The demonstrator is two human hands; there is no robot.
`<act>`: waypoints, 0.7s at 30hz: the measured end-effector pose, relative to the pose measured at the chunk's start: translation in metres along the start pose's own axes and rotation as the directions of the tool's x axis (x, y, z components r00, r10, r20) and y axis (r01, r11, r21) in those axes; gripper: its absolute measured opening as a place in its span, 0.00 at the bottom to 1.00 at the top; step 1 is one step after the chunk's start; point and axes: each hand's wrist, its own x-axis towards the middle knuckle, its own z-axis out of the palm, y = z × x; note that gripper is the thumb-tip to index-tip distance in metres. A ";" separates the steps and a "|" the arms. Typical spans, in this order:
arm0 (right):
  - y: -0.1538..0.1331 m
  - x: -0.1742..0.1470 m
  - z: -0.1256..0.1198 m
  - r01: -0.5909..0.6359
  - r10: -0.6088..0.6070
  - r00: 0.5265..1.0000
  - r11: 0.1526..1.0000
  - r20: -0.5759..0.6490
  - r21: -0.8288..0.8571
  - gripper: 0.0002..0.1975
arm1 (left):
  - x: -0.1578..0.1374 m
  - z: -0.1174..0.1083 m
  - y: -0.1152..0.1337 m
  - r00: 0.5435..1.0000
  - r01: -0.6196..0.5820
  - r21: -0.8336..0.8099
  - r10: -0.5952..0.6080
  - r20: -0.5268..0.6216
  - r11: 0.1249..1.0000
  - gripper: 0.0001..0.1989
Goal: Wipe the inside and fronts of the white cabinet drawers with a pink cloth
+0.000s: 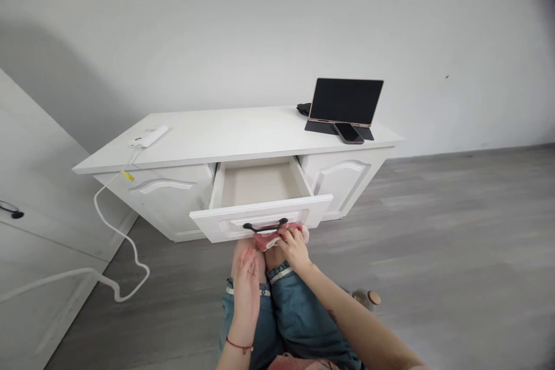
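A white drawer (260, 208) stands pulled out of the cabinet, with a black handle (265, 225) on its front panel. My right hand (295, 247) presses a pink and white cloth (263, 240) against the panel, just under the handle's right end. Its fingers are bent over the cloth. By my knee, below the handle's left end, my left hand (247, 272) holds nothing; its fingers are stretched out and lie close together. Inside the drawer, the pale bottom (262, 182) is visible.
On the white cabinet top (225, 133) stand a tablet (347, 101) with a phone (348, 133) before it, and a white power strip (150, 137). Its white cord (130, 243) hangs down at left. A cork-topped glass jar (366, 299) stands on the floor by my right forearm.
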 end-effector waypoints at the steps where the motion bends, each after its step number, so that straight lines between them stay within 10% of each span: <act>1: 0.010 -0.006 -0.004 -0.027 0.027 0.999 1.000 -0.038 -0.006 0.08 | 0.001 0.010 0.005 1.000 -0.016 0.010 0.016 0.012 1.000 0.10; 7: 0.061 -0.028 -0.036 -0.116 0.110 0.985 0.993 -0.135 -0.038 0.12 | 0.001 0.078 0.023 0.983 0.149 0.029 -0.151 0.105 0.988 0.06; 12: 0.080 -0.021 -0.062 -0.230 0.220 0.932 0.973 -0.287 -0.003 0.16 | 0.001 0.087 0.019 0.969 0.109 0.023 -0.112 0.222 0.994 0.07; 16: 0.063 0.004 -0.071 -0.247 0.272 0.862 0.962 -0.427 0.115 0.17 | 0.000 0.080 0.011 0.965 0.054 0.010 -0.054 0.256 0.999 0.06; 21: -0.005 0.041 -0.067 -0.181 0.211 0.924 0.976 -0.318 0.122 0.12 | 0.002 0.077 0.004 0.972 -0.031 0.017 0.026 0.232 0.999 0.07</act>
